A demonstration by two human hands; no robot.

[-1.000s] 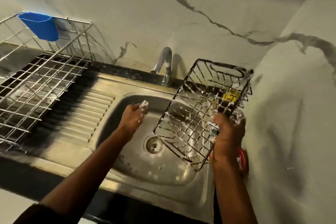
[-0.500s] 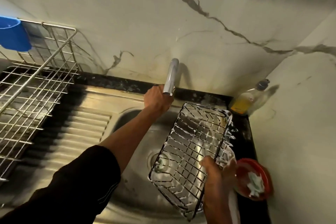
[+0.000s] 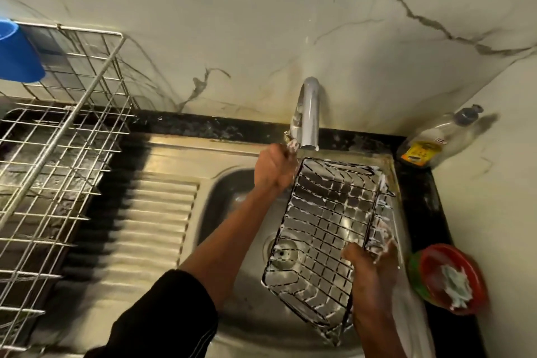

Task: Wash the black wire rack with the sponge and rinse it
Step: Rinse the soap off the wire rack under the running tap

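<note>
Far left of the left hand: blue cup (image 3: 17, 52) hung on a silver drying rack (image 3: 58, 168), which stands on the ribbed drainboard (image 3: 157, 212). Well apart from the work.

Left hand (image 3: 274, 167): reaches up to the tap (image 3: 309, 113), fingers curled on the tap lever (image 3: 296, 125) beside the spout, foam on the fingertips. No stream of water shows.

Just right of that hand: black wire rack (image 3: 328, 227), tilted in the sink (image 3: 232, 197), far end under the spout, near end low over the drain (image 3: 282, 253). White suds line most of its wires, so scrubbing looks done and rinsing is the step in hand.

Right hand (image 3: 372, 267): closed round the rack's near right side, fingers through the wires and carrying its weight.

Handling, as a judgement: light, stiff, open grid; it won't flex, but the soapy wire is slippery. Best hold is the thicker rim wire, fingers hooked through a gap rather than pinching flat.

Right of the right hand: red bowl (image 3: 453, 279) on the black worktop (image 3: 418, 192), holding a pale foamy scrap (image 3: 457, 285), likely the sponge. Beyond it, in the corner, a soap bottle (image 3: 436, 139).
</note>
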